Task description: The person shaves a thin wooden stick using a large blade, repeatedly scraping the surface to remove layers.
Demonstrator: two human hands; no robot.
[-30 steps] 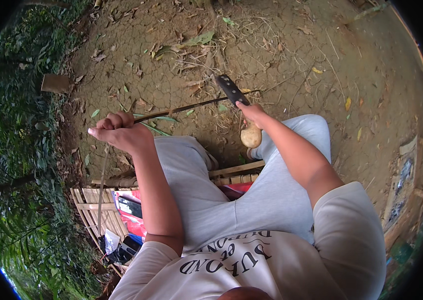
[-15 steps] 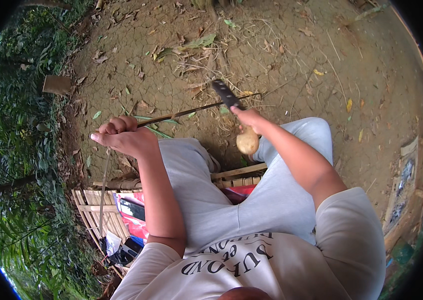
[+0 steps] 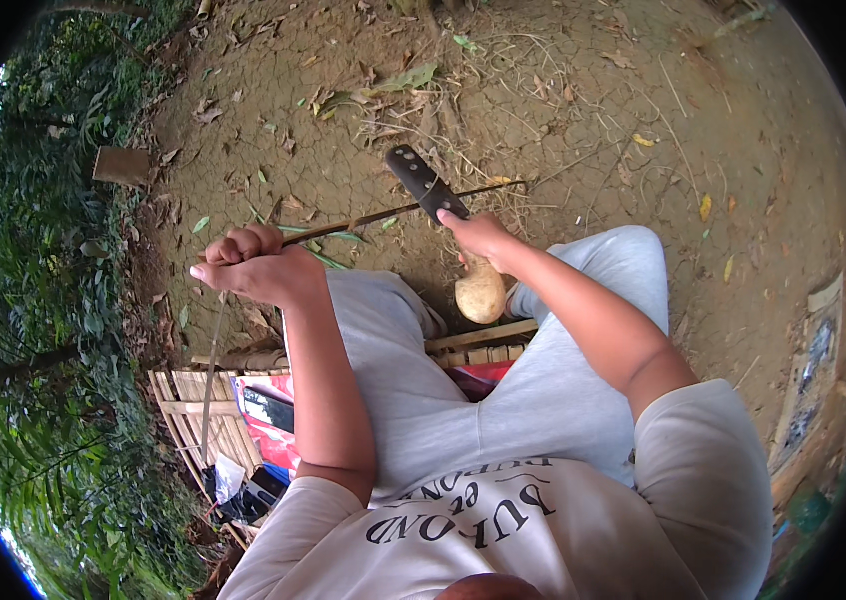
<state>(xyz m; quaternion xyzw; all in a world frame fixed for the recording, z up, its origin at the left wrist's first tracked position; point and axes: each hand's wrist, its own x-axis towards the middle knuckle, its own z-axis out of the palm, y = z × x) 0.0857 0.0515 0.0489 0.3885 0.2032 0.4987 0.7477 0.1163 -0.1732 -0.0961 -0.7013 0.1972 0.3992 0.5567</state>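
Observation:
My left hand is closed around a long, thin, dark strip, perhaps split cane or a stem. The strip slants up to the right over the ground, and a paler length hangs below the fist toward the bench. In my right hand is a knife with a dark, light-spotted blade and a rounded, pale wooden handle end. The blade lies across the strip in view, pointing up and left; whether it touches cannot be told.
I sit on a slatted bamboo bench, where a phone lies on a red and white sheet. Dark items and a clear bag sit beside it. Cracked earth holds dry leaves. Dense greenery borders the left; a brown block lies near it.
My right hand and the knife have shifted left along the strip, toward my left hand. The left hand keeps its grip with little movement.

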